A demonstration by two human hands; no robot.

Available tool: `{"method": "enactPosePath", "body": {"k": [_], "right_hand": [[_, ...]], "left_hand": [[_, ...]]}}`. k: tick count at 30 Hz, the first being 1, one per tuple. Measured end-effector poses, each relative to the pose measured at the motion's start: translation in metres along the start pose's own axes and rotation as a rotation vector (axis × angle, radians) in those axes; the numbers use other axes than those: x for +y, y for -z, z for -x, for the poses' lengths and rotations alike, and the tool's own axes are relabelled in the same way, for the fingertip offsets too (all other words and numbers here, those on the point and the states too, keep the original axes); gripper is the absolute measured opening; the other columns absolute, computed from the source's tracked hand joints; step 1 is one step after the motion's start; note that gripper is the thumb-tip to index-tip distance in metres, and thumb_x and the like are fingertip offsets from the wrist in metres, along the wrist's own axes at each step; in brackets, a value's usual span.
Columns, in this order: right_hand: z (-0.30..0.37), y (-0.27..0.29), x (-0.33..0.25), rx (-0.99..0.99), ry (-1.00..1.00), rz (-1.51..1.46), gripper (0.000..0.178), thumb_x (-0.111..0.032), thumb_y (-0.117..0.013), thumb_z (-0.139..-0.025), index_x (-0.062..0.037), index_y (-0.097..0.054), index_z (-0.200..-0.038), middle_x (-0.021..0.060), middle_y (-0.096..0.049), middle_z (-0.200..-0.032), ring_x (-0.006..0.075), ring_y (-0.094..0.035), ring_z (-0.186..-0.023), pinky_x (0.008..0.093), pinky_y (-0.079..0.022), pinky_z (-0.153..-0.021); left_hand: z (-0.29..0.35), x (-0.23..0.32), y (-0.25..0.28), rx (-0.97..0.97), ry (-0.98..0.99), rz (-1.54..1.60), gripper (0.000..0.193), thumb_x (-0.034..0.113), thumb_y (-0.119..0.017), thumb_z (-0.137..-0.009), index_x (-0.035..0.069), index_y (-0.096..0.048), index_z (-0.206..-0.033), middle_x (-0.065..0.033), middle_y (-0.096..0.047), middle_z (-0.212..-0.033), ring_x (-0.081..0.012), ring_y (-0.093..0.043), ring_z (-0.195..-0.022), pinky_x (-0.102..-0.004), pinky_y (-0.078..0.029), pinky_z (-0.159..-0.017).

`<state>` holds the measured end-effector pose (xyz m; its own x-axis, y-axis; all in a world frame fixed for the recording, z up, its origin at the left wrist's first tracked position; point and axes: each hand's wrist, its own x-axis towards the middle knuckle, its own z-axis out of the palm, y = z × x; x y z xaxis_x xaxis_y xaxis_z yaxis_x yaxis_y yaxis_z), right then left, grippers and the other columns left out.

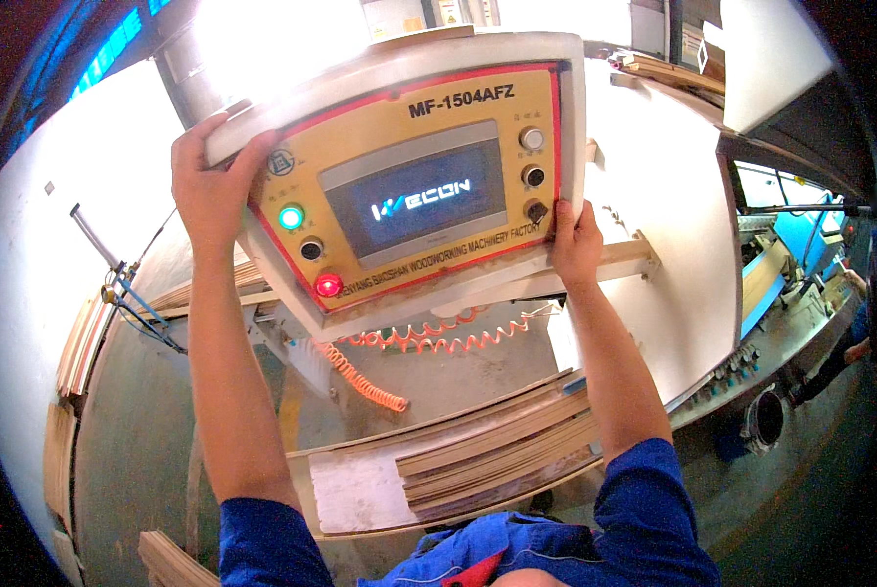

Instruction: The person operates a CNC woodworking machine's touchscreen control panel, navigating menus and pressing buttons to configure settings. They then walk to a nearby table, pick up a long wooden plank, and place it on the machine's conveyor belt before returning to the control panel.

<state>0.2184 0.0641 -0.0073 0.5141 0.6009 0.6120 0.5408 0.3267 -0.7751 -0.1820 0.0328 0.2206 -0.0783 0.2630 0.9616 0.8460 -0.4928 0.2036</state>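
A control panel (409,135) with a yellow face, red border and pale metal housing hangs in front of me, tilted. Its screen (414,196) is lit, with white and blue lettering on dark blue. My left hand (215,181) grips the upper left corner, fingers over the top and thumb along the front. On that side a green button (291,216) and a red button (329,285) glow, with a dark button (311,248) between them. Closed on the lower right edge is my right hand (576,247), its thumb beside a black selector knob (535,211).
Orange coiled hoses (438,342) hang below the panel. Long wooden strips (507,455) lie on a bench before my body; more boards (86,347) stand at the left. To the right are a large white machine cover (678,235), a dark bucket (763,421) and another person's hand (857,352).
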Motion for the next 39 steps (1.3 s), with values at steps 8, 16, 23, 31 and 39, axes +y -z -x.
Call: {"method": "enactPosePath", "body": {"k": [8, 16, 23, 31, 39], "right_hand": [[0.0, 0.0, 0.002, 0.03, 0.044, -0.019, 0.046, -0.044, -0.051, -0.102, -0.0009, -0.059, -0.115, 0.0249, -0.071, -0.091, 0.0456, -0.07, -0.088, 0.0499, -0.053, -0.077], [0.002, -0.002, 0.0, 0.037, 0.064, -0.056, 0.047, -0.045, -0.052, -0.101, -0.0005, -0.059, -0.113, 0.0252, -0.07, -0.089, 0.0443, -0.07, -0.087, 0.05, -0.052, -0.077], [0.0, -0.004, 0.007, 0.016, 0.006, -0.009, 0.045, -0.043, -0.052, -0.101, -0.0017, -0.059, -0.116, 0.024, -0.07, -0.09, 0.0439, -0.07, -0.087, 0.0479, -0.053, -0.077], [0.0, -0.003, 0.007, 0.065, 0.11, -0.017, 0.044, -0.044, -0.051, -0.103, -0.0031, -0.06, -0.117, 0.0221, -0.071, -0.089, 0.0411, -0.07, -0.084, 0.0478, -0.053, -0.074], [0.003, -0.001, -0.003, 0.025, 0.046, -0.021, 0.046, -0.047, -0.05, -0.104, -0.0036, -0.061, -0.114, 0.0203, -0.071, -0.087, 0.0371, -0.071, -0.082, 0.0446, -0.053, -0.072]], "left_hand": [[-0.001, -0.002, 0.0, -0.021, 0.077, -0.018, 0.064, 0.043, -0.087, -0.074, 0.005, -0.069, -0.123, -0.015, -0.066, -0.122, -0.028, -0.064, -0.112, -0.04, -0.05, -0.098], [0.0, -0.01, -0.004, 0.026, 0.02, 0.037, 0.059, 0.033, -0.092, -0.072, 0.002, -0.068, -0.116, -0.0104, -0.062, -0.114, -0.0212, -0.065, -0.102, -0.0336, -0.057, -0.084], [-0.001, -0.015, -0.004, 0.019, 0.026, 0.122, 0.055, 0.03, -0.092, -0.073, 0.003, -0.069, -0.115, -0.0103, -0.061, -0.113, -0.0216, -0.065, -0.102, -0.0335, -0.058, -0.083], [0.0, -0.007, -0.004, 0.024, 0.01, 0.158, 0.051, 0.028, -0.092, -0.072, 0.005, -0.071, -0.113, -0.0097, -0.062, -0.111, -0.0214, -0.067, -0.098, -0.034, -0.059, -0.081], [-0.001, -0.013, -0.003, 0.034, -0.009, 0.093, 0.053, 0.034, -0.092, -0.07, 0.008, -0.073, -0.112, -0.0085, -0.063, -0.109, -0.0217, -0.066, -0.098, -0.0342, -0.056, -0.084]]}}
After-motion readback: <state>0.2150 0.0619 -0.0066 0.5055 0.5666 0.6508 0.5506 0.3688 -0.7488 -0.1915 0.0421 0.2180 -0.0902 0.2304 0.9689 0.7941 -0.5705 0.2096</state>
